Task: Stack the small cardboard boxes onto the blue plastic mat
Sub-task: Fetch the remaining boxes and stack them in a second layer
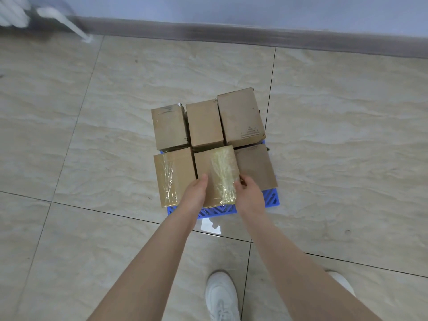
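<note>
white shoe (221, 297) cut off | both hands grip front-middle box (216, 174) | blue mat (269, 198) mostly hidden, apparently

Floor (347, 135): large glossy beige tiles with marble-like veining and thin dark grout lines. Baseboard (254, 33): grey-brown strip along the far edge. Wall (231, 8): pale bluish-white. Radiator (11, 15): white, top left corner, blurred, with a white pipe (69, 24) slanting down to the floor.

A floor of glossy beige marble-patterned tiles (335, 135) with dark grout lines is seen. On it a blue plastic mat (271, 198) is laid flat, its openwork edge showing at the near side. Two white sneakers (221, 295) are planted on the tiles nearer the camera.
</note>
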